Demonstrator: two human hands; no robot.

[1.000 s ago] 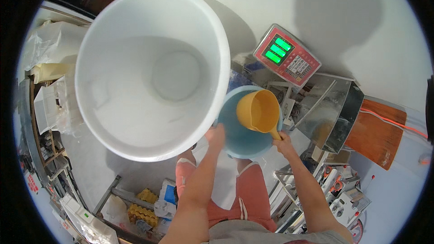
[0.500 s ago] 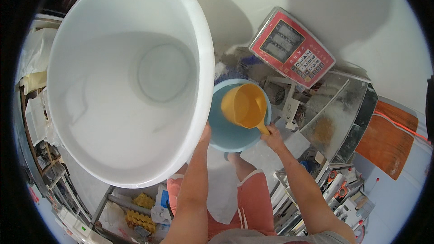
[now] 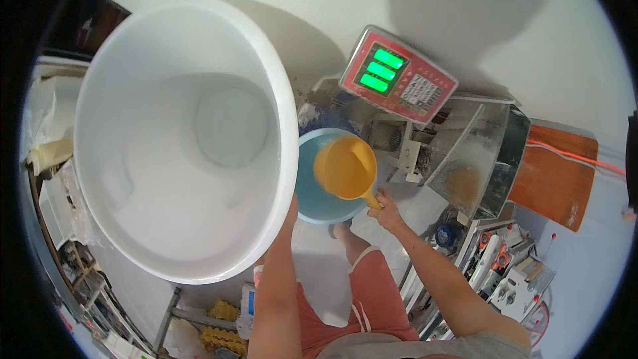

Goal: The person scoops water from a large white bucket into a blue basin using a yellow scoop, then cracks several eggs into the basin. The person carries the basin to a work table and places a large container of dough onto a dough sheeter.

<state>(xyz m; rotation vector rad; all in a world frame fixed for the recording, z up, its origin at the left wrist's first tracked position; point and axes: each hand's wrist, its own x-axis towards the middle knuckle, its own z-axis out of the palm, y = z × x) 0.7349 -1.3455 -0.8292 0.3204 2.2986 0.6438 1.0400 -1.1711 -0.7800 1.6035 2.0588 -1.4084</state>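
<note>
My right hand grips the handle of a yellow water dipper. The dipper's bowl is over a light blue basin and hides part of its inside. A large white tub, tilted so that its inside shows, fills the left side of the view. Just below its right rim is my left hand, close to the blue basin; the tub covers its fingers, so I cannot see what they touch.
A red scale display with lit green digits stands beyond the basin, by the white wall. To its right are a metal bin and an orange-brown board. Yellow trays lie low at the left; tools crowd the lower right.
The scale display has lit up green. The view has shifted, so the tub, basin and scale appear moved left. My right hand still holds the dipper over the basin.
</note>
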